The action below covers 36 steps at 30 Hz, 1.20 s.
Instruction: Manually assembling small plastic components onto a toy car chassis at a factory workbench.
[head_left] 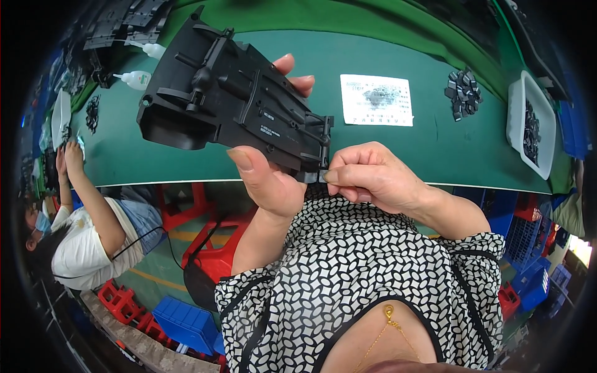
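Observation:
A large black moulded plastic chassis point(249, 105), shaped like the underside of a toy car, is held up tilted above the front edge of the table. My left hand point(273, 186) is closed round its lower part, thumb on the near side and fingertips showing beyond the far side. At the chassis's lower right end my right hand point(373, 177) is closed, thumb and forefinger pinched together against that end. Whatever sits between those fingertips is too small to make out. Small printed marks show on the chassis's upper face.
On the green table point(435, 161) lie a printed white sheet point(377, 101) and a pile of small black parts point(463, 93). A white tray point(516, 124) at the right holds more. Two white dropper bottles point(135, 79) stand left. A co-worker point(93, 242) works at far left, near red stools point(214, 248).

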Tool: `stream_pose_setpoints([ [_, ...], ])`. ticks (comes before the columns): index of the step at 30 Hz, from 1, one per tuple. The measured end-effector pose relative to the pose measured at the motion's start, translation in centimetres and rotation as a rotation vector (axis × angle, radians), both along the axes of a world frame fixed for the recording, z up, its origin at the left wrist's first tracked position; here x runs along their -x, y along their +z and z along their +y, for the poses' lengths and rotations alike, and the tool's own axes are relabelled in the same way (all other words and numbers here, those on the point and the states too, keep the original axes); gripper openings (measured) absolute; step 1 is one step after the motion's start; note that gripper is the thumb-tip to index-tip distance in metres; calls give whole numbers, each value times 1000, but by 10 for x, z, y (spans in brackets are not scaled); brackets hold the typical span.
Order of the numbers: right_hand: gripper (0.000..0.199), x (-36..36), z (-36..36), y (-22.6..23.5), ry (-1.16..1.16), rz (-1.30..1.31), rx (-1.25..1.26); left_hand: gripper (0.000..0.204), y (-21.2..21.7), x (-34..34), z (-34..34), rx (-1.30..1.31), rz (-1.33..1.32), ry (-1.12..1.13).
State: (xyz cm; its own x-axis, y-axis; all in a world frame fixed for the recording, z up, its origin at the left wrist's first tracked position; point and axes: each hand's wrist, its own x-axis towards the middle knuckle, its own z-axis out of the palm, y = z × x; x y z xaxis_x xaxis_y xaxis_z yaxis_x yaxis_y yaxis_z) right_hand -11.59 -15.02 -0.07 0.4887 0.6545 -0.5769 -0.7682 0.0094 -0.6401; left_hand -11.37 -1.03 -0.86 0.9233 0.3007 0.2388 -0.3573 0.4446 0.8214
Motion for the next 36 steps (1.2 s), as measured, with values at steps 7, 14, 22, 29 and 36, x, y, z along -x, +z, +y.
stream_pose_setpoints([
  [7, 18, 0, 1, 0, 5, -13, 9, 90, -1, 2, 0, -6, -9, -11],
  [14, 19, 2, 1, 1, 26, -31, 13, 92, -1, 3, 1, -30, -15, -16],
  [22, 19, 2, 2, 0, 24, -33, 7, 86, -4, 2, 1, -91, -54, -14],
  [29, 20, 1, 0, 0, 19, -16, -9, 86, -3, 1, 0, -87, -45, -17],
  [36, 24, -1, -16, 2, 85, -150, 65, 81, -10, -6, 10, 49, -42, 5],
])
